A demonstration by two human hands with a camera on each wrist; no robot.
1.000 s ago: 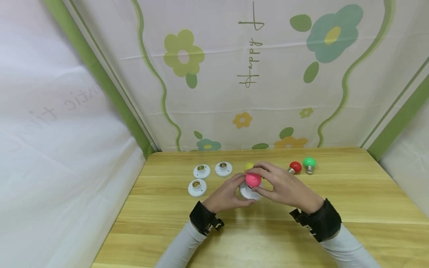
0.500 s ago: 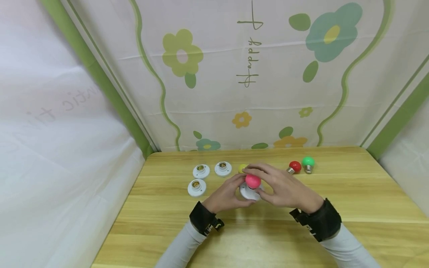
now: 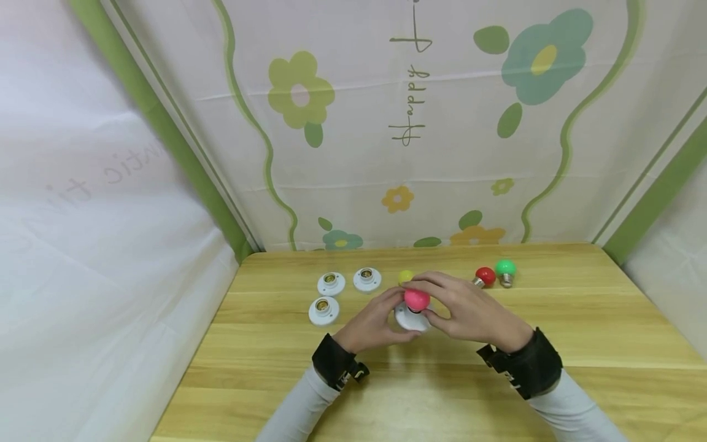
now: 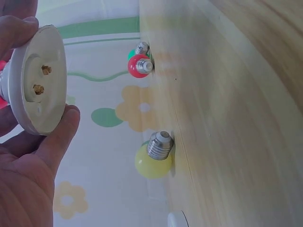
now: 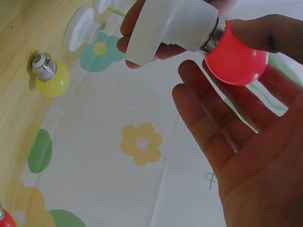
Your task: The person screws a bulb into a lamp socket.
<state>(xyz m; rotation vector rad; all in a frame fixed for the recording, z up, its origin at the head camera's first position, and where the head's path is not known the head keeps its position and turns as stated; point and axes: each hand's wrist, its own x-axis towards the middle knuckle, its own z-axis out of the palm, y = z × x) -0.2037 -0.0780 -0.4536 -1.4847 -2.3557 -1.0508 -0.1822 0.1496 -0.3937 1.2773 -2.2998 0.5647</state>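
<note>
one left hand (image 3: 371,322) grips a round white plastic-looking socket (image 3: 409,319); above it, the right hand (image 3: 469,307) pinches a glossy pink bulb (image 3: 417,299), likely light, slippery, best held mid-globe.

Lit bright and diffuse in head view, whitest on left curtain (image 3: 110,202). Washed with pale sheen across table (image 3: 403,402). Dimmer in wrist views: dusky over right hand (image 5: 260,156), softly shadowed beside yellow bulb (image 5: 56,82), glinting on pink bulb (image 5: 236,59).
</note>
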